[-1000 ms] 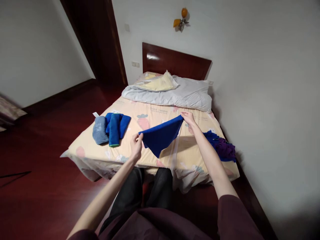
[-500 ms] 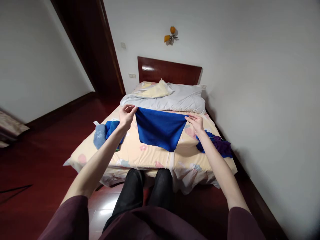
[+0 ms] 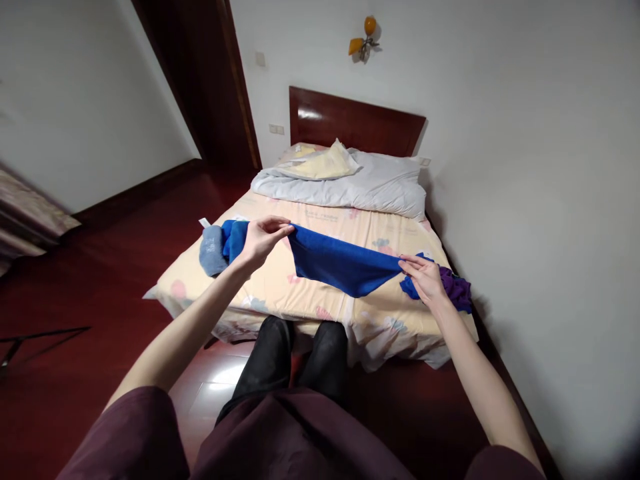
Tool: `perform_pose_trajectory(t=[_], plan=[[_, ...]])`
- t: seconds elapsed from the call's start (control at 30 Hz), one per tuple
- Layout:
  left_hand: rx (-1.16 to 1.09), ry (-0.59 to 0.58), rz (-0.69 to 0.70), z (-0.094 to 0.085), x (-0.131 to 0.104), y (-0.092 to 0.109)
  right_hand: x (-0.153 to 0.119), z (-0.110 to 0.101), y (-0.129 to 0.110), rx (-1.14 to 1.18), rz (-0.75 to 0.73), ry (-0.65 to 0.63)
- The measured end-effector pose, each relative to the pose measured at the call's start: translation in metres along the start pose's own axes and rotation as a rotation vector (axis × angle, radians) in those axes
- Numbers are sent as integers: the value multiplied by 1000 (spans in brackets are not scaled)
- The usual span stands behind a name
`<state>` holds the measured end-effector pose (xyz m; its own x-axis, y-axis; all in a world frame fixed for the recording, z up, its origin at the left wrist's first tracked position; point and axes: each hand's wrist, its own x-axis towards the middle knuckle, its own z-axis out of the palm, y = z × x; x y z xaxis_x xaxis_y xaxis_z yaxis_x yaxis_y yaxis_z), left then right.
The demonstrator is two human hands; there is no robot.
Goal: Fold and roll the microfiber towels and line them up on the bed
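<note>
A blue cloth is stretched between my hands above the bed. Its upper left corner is pinched by my left hand. My right hand pinches the upper right corner, lower in view than the left one. The cloth's lower edge hangs to a blunt point, over the patterned bedsheet. Behind my left hand lie a grey-blue rolled item and a bundle of blue cloth. Near my right hand is a crumpled pile of purple and blue cloth, partly covered by that hand.
A grey quilt and a pale yellow piece lie at the bed's far end, before a dark red headboard. My knees are close to the bed's near edge. A curtain hangs at the far left.
Both hands have come lower relative to the bed, my right hand more so, and the cloth now slants down to the right and looks shallower. The view has shifted slightly.
</note>
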<state>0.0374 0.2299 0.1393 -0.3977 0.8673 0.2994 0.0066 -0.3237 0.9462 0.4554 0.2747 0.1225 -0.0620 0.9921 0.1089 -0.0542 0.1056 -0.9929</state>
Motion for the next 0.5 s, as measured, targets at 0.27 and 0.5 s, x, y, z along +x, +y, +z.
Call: perform_pose_trajectory(t=[0.27,0.5], plan=[[114,-201,-140,-26,-11,5,-23,-15,-8,40,205,-17],[161,-200,-171,-38,25,-54,21,16,30,36,250,-34]])
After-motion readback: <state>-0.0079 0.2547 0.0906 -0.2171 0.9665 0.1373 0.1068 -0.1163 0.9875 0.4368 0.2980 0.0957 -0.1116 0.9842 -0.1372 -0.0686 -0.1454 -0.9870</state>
